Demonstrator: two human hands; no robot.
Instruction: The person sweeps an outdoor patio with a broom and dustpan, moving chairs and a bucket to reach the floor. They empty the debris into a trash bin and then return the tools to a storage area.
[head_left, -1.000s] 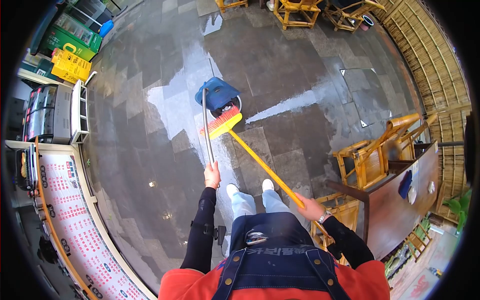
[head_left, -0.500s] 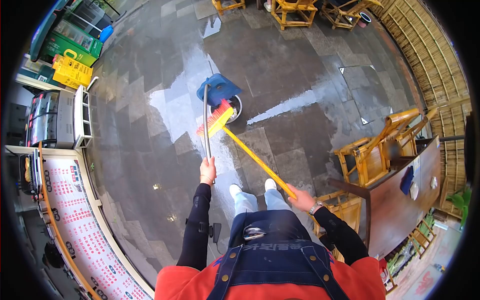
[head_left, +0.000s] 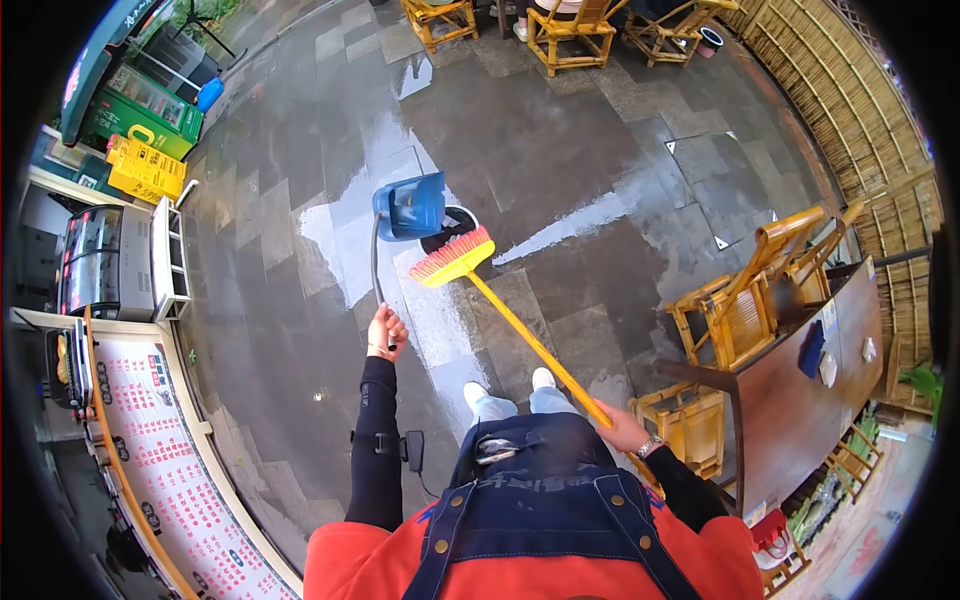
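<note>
My left hand [head_left: 388, 331] is wrapped round the metal handle of a blue dustpan [head_left: 412, 207], whose pan is raised ahead of me. In my right hand [head_left: 622, 430] is the yellow shaft of a broom [head_left: 455, 257]; its yellow head with red bristles sits just below and to the right of the pan. Behind both stands a round bin [head_left: 468, 217] with a pale rim and dark lining, partly hidden by the pan and the broom head. What lies inside the bin cannot be made out.
Wet grey paving [head_left: 350, 250] stretches ahead. At right are a bamboo chair [head_left: 735, 315] and a brown table [head_left: 810, 400] with a blue item and white tissue. A counter with a menu sheet [head_left: 165, 450] runs along the left. More bamboo chairs [head_left: 570, 40], some occupied, stand at the far end.
The dustpan has moved left and turned from its tilt over the bin. My left hand has shifted left and up. The broom head has moved right, closer to the bin's front.
</note>
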